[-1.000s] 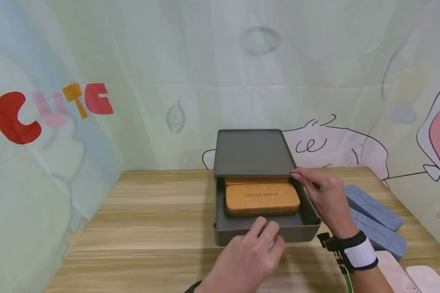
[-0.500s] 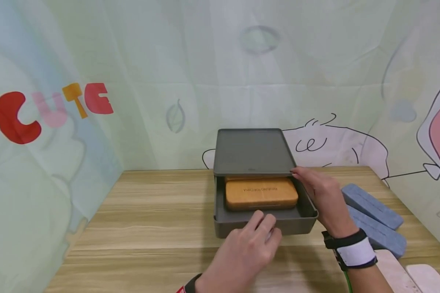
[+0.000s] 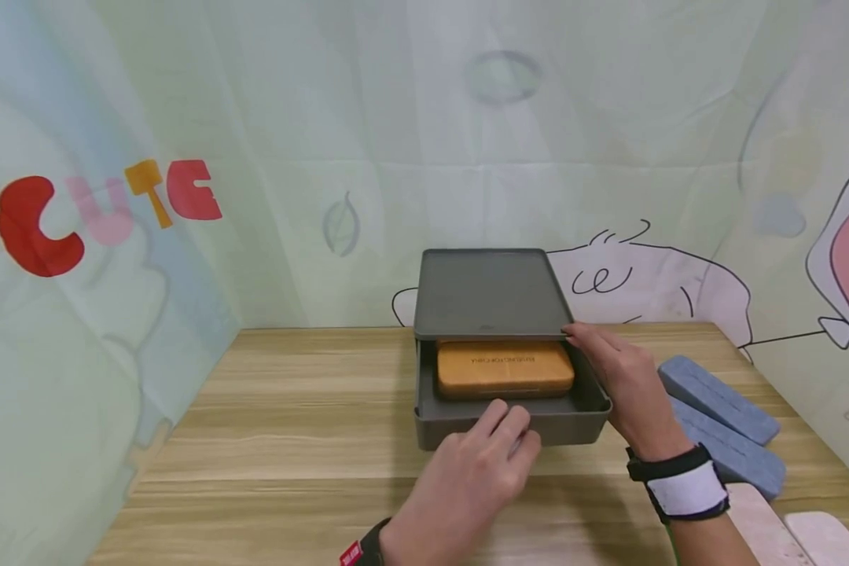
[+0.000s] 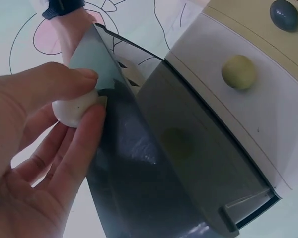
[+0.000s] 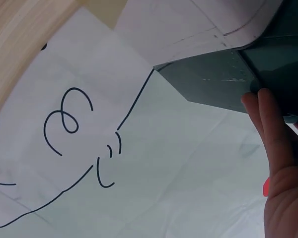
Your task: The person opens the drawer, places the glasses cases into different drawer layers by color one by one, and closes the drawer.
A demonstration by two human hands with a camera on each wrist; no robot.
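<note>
A small cabinet with a grey top panel [image 3: 491, 291] stands on the table, its grey drawer [image 3: 516, 428] partly pulled out. Inside the drawer lies an orange-brown oblong case [image 3: 505, 369] with upside-down lettering; a sliver of orange shows behind it under the panel. My left hand [image 3: 467, 475] is at the drawer's front. In the left wrist view its thumb and fingers pinch a white round knob [image 4: 74, 111] on that front. My right hand [image 3: 626, 377] touches the cabinet's right front corner. Its fingers [image 5: 270, 119] lie fairly straight against the grey side in the right wrist view.
Two blue-grey oblong blocks [image 3: 725, 440] lie right of the cabinet, with pale pinkish-white ones [image 3: 824, 538] nearer. In the left wrist view, a white panel carries an olive knob [image 4: 239, 72] and a tan panel a dark knob [image 4: 284, 15]. A printed cloth [image 3: 311, 157] hangs behind.
The drawer has slid further back under the grey panel with the orange-brown case, and my left hand has moved along with it. My right hand stays at the corner, its fingers slightly shifted.
</note>
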